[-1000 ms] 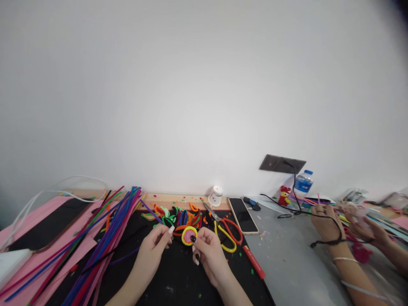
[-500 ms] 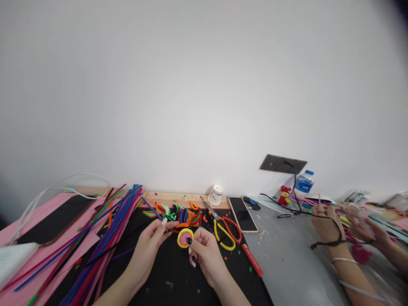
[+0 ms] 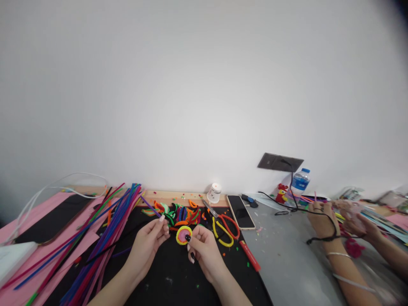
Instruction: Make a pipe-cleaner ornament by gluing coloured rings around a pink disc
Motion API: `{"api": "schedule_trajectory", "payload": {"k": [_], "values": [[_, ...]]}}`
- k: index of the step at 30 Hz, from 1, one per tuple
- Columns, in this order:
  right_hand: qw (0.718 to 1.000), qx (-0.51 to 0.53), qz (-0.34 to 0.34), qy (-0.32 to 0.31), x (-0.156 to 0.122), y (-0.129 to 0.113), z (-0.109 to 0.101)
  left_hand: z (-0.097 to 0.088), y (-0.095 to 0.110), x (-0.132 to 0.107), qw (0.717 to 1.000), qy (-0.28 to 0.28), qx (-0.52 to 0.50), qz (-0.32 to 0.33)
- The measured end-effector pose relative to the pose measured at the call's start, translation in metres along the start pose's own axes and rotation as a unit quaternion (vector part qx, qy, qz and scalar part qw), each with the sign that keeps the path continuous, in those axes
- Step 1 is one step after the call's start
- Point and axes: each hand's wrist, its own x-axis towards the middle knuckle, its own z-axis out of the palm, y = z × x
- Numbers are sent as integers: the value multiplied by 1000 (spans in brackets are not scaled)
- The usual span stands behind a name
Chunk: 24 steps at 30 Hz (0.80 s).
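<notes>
My right hand (image 3: 204,250) pinches a round disc (image 3: 184,235) with a pink middle and a yellow fuzzy rim, thumb on its face. To its left, my left hand (image 3: 149,240) has thumb and fingertips closed on the end of a thin purple pipe cleaner (image 3: 149,205), which slants up and away. The two hands are a little apart above a black mat (image 3: 178,280). Just beyond them lies a heap of bent pipe cleaner pieces (image 3: 186,214) in orange, green and blue. Scissors (image 3: 223,229) with red and yellow handles lie right of the disc.
A bundle of long pipe cleaners (image 3: 108,238) lies at left. A white paper cup (image 3: 214,193), a phone (image 3: 241,212) and a red stick-shaped object (image 3: 250,256) are nearby. On the right, another person's hands (image 3: 325,223) work near a water bottle (image 3: 300,182) and a black cable.
The fingers of my left hand have curled in from a stretched position, away from the disc. My right hand keeps its hold on the disc. The view has shifted slightly.
</notes>
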Motion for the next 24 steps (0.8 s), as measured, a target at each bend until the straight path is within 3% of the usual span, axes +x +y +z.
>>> {"api": "schedule_trajectory", "payload": {"k": [12, 24], "values": [[1000, 4, 6, -7, -2, -4, 2, 3, 3, -2, 999, 9, 45, -29], [1000, 20, 5, -17, -4, -4, 3, 1, -3, -1, 996, 3, 71, 46]]}}
